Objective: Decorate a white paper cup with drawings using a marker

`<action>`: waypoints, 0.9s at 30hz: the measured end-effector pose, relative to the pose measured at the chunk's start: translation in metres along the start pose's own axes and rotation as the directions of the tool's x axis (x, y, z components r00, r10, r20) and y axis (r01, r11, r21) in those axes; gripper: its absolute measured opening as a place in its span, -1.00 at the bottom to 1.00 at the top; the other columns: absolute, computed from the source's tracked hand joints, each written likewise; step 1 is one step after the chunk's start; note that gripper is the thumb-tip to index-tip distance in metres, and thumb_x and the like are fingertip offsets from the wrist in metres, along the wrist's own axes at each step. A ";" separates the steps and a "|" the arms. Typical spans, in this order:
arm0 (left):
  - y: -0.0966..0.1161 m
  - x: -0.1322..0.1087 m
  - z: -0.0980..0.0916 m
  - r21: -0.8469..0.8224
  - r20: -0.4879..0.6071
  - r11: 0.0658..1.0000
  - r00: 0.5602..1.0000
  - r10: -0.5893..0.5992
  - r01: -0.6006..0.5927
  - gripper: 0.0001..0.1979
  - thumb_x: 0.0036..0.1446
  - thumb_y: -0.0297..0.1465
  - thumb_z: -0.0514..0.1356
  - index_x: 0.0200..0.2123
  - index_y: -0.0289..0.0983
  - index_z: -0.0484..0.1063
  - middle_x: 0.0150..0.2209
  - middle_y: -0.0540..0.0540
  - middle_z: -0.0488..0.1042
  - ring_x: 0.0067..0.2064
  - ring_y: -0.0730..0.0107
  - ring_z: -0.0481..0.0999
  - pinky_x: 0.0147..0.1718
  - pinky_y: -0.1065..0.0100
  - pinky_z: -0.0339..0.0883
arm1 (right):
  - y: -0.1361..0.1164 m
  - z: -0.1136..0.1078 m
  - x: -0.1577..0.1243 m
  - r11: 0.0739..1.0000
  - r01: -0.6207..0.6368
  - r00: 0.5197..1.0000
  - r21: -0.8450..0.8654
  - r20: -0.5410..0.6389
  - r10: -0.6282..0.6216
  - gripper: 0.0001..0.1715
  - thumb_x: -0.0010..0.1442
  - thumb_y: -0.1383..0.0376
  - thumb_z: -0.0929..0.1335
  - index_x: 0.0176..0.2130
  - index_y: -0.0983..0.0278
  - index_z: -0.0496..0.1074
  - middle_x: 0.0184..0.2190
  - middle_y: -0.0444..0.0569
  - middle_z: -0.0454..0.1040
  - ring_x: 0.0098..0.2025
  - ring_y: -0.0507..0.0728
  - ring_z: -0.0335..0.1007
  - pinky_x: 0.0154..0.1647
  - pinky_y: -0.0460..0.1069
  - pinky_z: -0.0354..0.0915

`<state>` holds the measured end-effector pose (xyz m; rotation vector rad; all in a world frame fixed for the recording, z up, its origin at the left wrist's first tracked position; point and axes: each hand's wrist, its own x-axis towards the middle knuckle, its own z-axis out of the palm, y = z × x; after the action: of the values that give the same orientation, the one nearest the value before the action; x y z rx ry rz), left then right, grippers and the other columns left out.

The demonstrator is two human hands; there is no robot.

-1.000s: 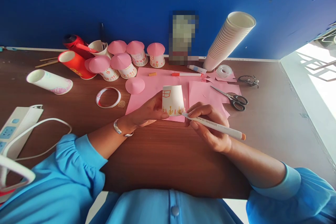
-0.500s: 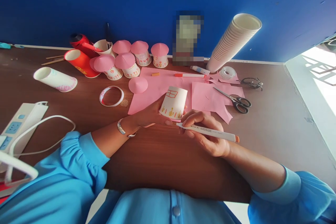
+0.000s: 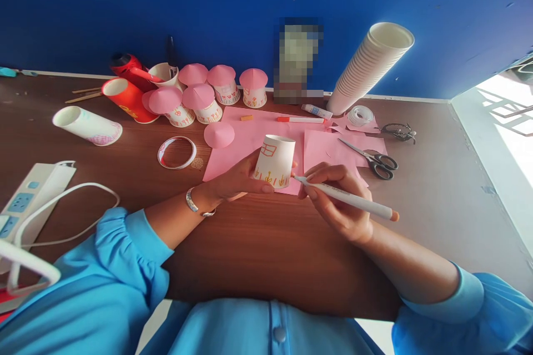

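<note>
My left hand [image 3: 241, 178] is closed round a white paper cup [image 3: 280, 156], held upside down and slightly tilted above the table. An orange window and a row of yellow flowers with red strokes are drawn on its side. My right hand [image 3: 339, 199] grips a white marker pen [image 3: 353, 198] with an orange end. The pen's tip is close to the cup's lower right edge; whether it touches I cannot tell. Behind the cup lie pink paper sheets [image 3: 250, 133] and a small pink paper cone [image 3: 219, 135].
Several decorated cups with pink cone roofs [image 3: 199, 97] stand at the back. Right of them are a tall stack of paper cups [image 3: 366, 69], scissors [image 3: 381, 165] and a red-capped marker [image 3: 300, 120]. A tape roll [image 3: 177, 152] and a power strip [image 3: 27, 199] lie left.
My right hand has moved right and slightly up with the marker, from below the cup to its lower right side. The cup has turned a little in my left hand.
</note>
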<state>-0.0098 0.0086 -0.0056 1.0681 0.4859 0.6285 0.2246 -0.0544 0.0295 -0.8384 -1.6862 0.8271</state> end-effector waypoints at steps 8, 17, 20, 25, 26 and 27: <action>0.002 0.001 0.002 0.024 0.001 1.000 1.000 0.000 0.000 -0.12 -0.03 -0.23 0.56 0.34 -0.17 0.33 0.14 -0.31 0.60 0.16 -0.10 0.61 0.08 0.01 0.50 | -0.004 0.004 0.003 0.989 0.101 0.994 -0.106 0.053 -0.095 -0.84 0.35 0.45 0.41 -0.13 0.18 0.46 -0.34 -0.05 0.61 -0.33 0.11 0.62 -0.41 -0.02 0.47; 0.002 0.000 0.001 0.015 0.023 1.000 1.000 -0.019 0.019 -0.12 -0.01 -0.26 0.56 0.34 -0.18 0.31 0.06 -0.31 0.64 0.11 -0.07 0.65 0.04 0.03 0.52 | -0.005 0.004 0.004 0.985 0.093 0.994 -0.145 0.071 -0.083 -0.82 0.36 0.44 0.41 -0.10 0.17 0.46 -0.29 -0.01 0.66 -0.29 0.13 0.66 -0.34 0.00 0.52; 0.002 0.000 0.002 0.015 0.012 1.000 1.000 -0.016 0.016 -0.15 -0.02 -0.26 0.56 0.31 -0.18 0.34 0.04 -0.29 0.65 0.10 -0.05 0.65 0.03 0.05 0.53 | -0.004 0.004 0.004 0.983 0.104 0.993 -0.148 0.074 -0.094 -0.82 0.36 0.44 0.40 -0.10 0.16 0.46 -0.29 -0.01 0.66 -0.29 0.14 0.65 -0.34 0.01 0.52; 0.001 0.001 0.001 0.022 0.014 1.000 1.000 0.003 -0.003 -0.19 -0.02 -0.28 0.56 0.28 -0.19 0.38 0.04 -0.27 0.64 0.10 -0.04 0.65 -0.03 0.13 0.53 | -0.003 0.004 0.003 0.979 0.106 0.992 -0.171 0.080 -0.094 -0.81 0.36 0.44 0.40 -0.10 0.16 0.43 -0.29 -0.02 0.65 -0.28 0.13 0.65 -0.34 0.00 0.51; 0.001 0.001 0.001 0.023 0.012 1.000 1.000 0.005 -0.006 -0.18 -0.04 -0.27 0.56 0.28 -0.19 0.38 0.04 -0.27 0.64 0.09 -0.05 0.65 -0.05 0.13 0.53 | -0.003 0.004 0.002 0.979 0.106 0.992 -0.176 0.082 -0.092 -0.81 0.36 0.44 0.41 -0.10 0.16 0.43 -0.29 -0.02 0.65 -0.28 0.13 0.65 -0.33 -0.01 0.51; 0.000 0.001 0.001 0.026 0.008 1.000 1.000 0.004 -0.005 -0.17 -0.04 -0.27 0.57 0.28 -0.19 0.38 0.04 -0.28 0.64 0.09 -0.06 0.65 -0.06 0.14 0.52 | -0.003 0.004 0.002 0.978 0.105 0.992 -0.180 0.083 -0.091 -0.81 0.36 0.44 0.41 -0.10 0.16 0.43 -0.29 -0.02 0.65 -0.28 0.13 0.66 -0.33 -0.01 0.51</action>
<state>-0.0086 0.0090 -0.0053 1.0961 0.4859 0.6231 0.2200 -0.0543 0.0318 -0.8498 -1.8758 0.6491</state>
